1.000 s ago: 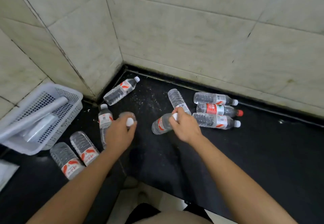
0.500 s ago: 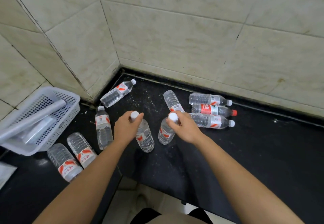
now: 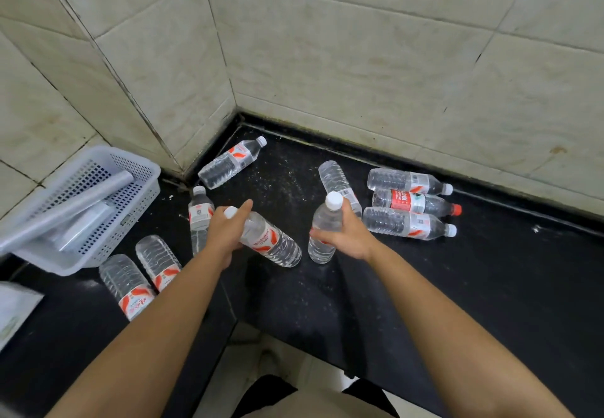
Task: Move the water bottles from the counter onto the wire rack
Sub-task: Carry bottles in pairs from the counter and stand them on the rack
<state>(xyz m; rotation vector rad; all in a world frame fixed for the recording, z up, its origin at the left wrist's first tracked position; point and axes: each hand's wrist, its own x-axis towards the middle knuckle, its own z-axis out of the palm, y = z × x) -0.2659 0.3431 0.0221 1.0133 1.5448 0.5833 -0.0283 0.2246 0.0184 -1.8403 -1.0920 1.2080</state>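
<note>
You've tipped both up off the black counter (image 3: 490, 286): left hand (image 3: 227, 234) fingers (image 3: 244, 205) wrap the tilted red-labelled clear plastic bottle (image 3: 273, 243), right hand (image 3: 348, 236) grips the upright white-capped clear bottle (image 3: 323, 221); wire rack unseen.

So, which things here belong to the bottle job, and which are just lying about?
Job: left hand gripping tilted bottle; right hand gripping upright bottle; other bottles on the counter.
Lying about: white basket with grey roll; white packet.
</note>
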